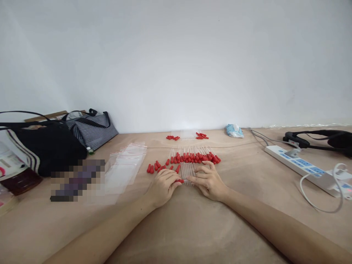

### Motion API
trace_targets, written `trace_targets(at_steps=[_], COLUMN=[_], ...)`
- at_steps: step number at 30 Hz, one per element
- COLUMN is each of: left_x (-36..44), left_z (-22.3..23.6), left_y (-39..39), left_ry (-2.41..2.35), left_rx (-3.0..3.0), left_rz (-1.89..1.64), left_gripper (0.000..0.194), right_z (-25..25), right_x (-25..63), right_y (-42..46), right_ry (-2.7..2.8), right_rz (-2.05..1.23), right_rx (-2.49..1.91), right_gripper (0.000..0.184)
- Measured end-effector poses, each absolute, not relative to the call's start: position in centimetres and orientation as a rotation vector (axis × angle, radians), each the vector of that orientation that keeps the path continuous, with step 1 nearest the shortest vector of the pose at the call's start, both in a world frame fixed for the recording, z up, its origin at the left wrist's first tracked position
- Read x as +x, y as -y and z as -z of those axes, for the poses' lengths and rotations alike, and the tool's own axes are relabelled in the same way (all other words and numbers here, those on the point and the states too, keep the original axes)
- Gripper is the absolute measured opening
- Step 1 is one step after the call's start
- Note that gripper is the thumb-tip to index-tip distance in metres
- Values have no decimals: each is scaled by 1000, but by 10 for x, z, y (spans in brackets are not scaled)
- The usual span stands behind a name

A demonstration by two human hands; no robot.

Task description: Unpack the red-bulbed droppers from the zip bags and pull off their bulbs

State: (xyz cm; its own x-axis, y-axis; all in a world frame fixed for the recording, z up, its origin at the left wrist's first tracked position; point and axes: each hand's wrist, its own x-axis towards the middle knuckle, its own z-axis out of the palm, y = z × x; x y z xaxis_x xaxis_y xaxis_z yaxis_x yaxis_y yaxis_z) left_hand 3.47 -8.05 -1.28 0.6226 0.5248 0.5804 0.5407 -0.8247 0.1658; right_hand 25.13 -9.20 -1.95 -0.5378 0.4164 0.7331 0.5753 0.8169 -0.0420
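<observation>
My left hand [164, 186] is closed in a pinch on a red rubber dropper bulb [180, 180], its open end facing right. From the other side, my right hand [209, 182] pinches a clear glass dropper tube [186, 180] that meets the bulb, lying level. Just beyond my fingers lies a row of bare glass tubes [187, 169]. Several loose red bulbs [150, 168] lie to the left of my left hand. Behind both hands spreads a row of droppers with red bulbs [189, 157], tubes pointing to the wall.
Clear zip bags [125, 168] lie at left, beside a blurred-out dark object [79, 180]. Black [52, 146] and striped bags [95, 130] stand farther left. More bulbs [173, 138] and tubes lie near the wall. At right are a tissue pack [234, 131], a power strip [302, 167] and a black headset [316, 137].
</observation>
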Motion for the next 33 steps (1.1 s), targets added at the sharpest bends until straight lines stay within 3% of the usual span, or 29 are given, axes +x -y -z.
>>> trace_targets(at_steps=[8, 17, 23, 28, 33], left_x=[30, 1, -5, -15, -10], left_z=[10, 6, 10, 10, 5], left_y=[85, 82, 66, 50, 51], left_ry=[993, 1074, 1461, 1810, 1912], left_rx=[-2858, -2682, -2390, -2228, -2342], left_rz=[867, 1061, 1295, 1493, 1308], left_gripper=[20, 17, 24, 26, 27], right_z=[21, 31, 37, 40, 34], right_x=[254, 278, 276, 271, 262], right_y=[94, 89, 80, 75, 79], right_ry=[2196, 2068, 1895, 1932, 2057], right_rz=[267, 288, 36, 50, 118], right_rx=[-722, -1055, -1318, -1266, -1358], right_gripper=[22, 21, 17, 26, 30])
